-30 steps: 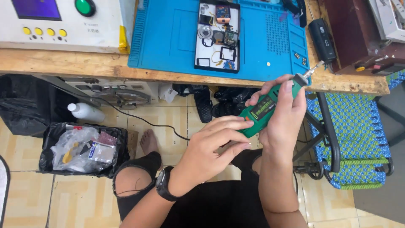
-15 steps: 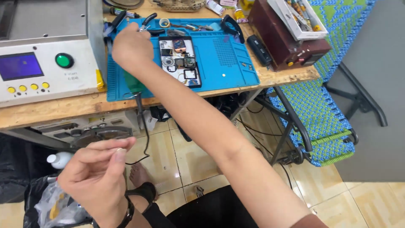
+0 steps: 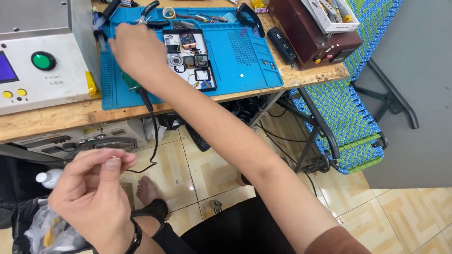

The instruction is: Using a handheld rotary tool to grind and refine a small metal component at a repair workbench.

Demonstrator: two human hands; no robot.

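Observation:
My right hand reaches across the wooden bench to the left part of the blue work mat. It is closed on a green powered screwdriver, which rests on the mat, its black cord hanging over the bench edge. Just right of the hand is a black tray with an opened phone and small parts. My left hand, with a black watch on its wrist, is low at the left, below the bench. Its thumb and fingertips are pinched together; anything between them is too small to make out.
A grey machine with a green button stands left of the mat. Pliers and tools lie along the mat's far edge. A brown box and a black device sit at the right. A woven blue-green chair stands beside the bench, a white bottle below it.
My right hand carried the green screwdriver from above my lap up to the mat. My left hand let go of it, dropped to the lower left and pinched shut.

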